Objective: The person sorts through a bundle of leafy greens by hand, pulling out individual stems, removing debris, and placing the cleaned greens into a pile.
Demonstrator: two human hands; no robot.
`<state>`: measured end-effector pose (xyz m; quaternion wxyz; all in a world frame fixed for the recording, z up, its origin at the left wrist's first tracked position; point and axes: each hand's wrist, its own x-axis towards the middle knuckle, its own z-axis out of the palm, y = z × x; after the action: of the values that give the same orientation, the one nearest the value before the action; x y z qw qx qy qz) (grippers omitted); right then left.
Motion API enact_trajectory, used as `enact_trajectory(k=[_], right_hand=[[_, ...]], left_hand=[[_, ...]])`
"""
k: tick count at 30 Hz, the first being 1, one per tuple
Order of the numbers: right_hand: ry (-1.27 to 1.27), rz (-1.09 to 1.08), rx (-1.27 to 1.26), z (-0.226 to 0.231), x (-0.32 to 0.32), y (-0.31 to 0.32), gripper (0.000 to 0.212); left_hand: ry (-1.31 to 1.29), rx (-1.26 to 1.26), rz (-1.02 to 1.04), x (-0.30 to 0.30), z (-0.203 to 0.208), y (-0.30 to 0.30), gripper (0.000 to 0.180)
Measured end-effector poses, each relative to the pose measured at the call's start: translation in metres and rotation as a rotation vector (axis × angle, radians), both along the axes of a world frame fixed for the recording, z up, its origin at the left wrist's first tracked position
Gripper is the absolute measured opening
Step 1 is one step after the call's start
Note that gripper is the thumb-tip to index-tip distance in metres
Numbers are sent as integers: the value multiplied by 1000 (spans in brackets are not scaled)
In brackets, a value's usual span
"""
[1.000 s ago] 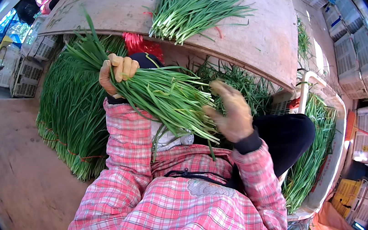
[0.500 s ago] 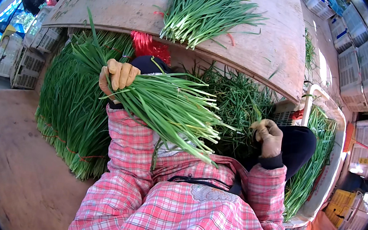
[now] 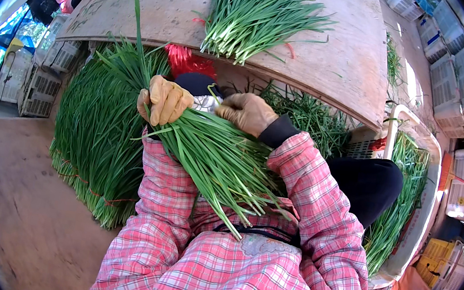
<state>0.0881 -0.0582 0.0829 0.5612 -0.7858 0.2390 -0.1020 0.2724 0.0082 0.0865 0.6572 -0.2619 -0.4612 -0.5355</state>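
The bunch (image 3: 221, 158) is slanting over the lap (image 3: 207, 213), pale ends (image 3: 244, 221) now dipping lower, the left hand (image 3: 166, 102) clamping it. The right hand (image 3: 248, 114), earlier beside the knee (image 3: 372, 179), is now pinching a yellowish blade (image 3: 213, 91) near the left hand.

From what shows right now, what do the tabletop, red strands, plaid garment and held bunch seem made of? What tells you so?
Tabletop: probably plywood, matte; scuffed tan face, thin cut edge.
Red strands: likely plastic, glossy; bright highlights.
Plaid garment: cloth, matte, fibre unclear; soft folds.
Held bunch: fresh plant leaves, slight sheen; long narrow green blades, pale ends.
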Motion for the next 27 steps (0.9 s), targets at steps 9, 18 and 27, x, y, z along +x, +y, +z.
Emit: enact_trajectory(k=[9,18,27], right_hand=[[-109,-569,408,-32,-96,-13,14],[29,-408,-693,-35,-120,0,28],[-315,-145,-1005,73,20,63,25]], left_hand=[[-22,18,100,12,-6,13,25],[-59,321,259,8,-5,22,25],[15,684,421,-22,7,19,23]])
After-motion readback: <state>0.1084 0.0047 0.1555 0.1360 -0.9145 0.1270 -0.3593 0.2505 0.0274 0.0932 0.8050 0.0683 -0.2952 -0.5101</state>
